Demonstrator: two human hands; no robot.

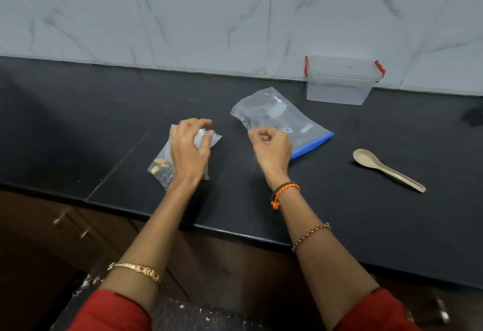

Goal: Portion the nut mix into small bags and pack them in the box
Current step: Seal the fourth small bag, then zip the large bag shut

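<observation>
From the head view, our left hand (188, 150) grips the top of a small clear plastic bag (167, 163) with a few nuts, lying on the black stone worktop (104, 126). Our right hand (270, 147) is curled beside the large blue-edged zip bag (285, 118); whether it pinches that bag we cannot tell. The clear lidded box with red clips (341, 82) looks empty, so packing remains; a beige spoon (384, 168) lies unused.

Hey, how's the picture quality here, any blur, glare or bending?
Head view: wide-angle bends the counter edge and wall tiles; left hand slightly motion-blurred; soft glare on the big bag; spoon and box fairly sharp; lower corners dark.
</observation>
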